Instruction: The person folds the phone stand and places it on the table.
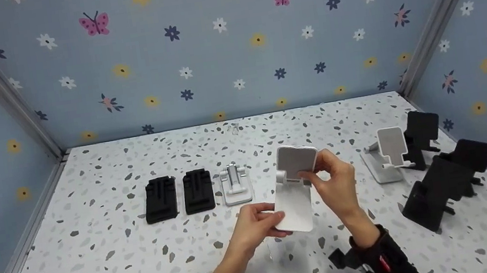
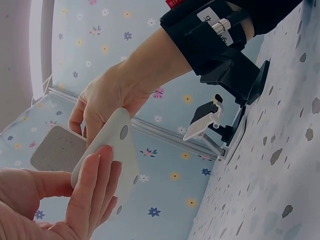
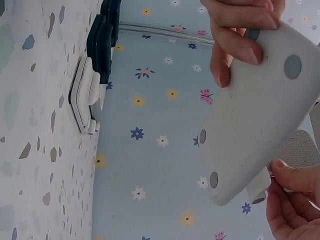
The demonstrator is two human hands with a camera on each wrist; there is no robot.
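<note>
Between both hands, off the table, is a white phone stand (image 1: 295, 207), unfolded, with a grey pad on its upper plate (image 1: 297, 160). My left hand (image 1: 258, 222) grips the base by its left edge, thumb on top and fingers below. At the hinge and lower edge of the upper plate, my right hand (image 1: 338, 180) pinches the stand with thumb and fingers. The underside of the base (image 3: 260, 105), with round grey feet, faces the right wrist view. In the left wrist view, the base hides part of the right hand's fingertips.
Left of the hands lie two folded black stands (image 1: 160, 199) (image 1: 197, 190) and a folded white stand (image 1: 236, 187) in a row. To the right stand an unfolded white stand (image 1: 392, 148) and several unfolded black stands (image 1: 438, 180). Patterned walls (image 1: 230, 43) enclose the speckled table (image 1: 114, 269).
</note>
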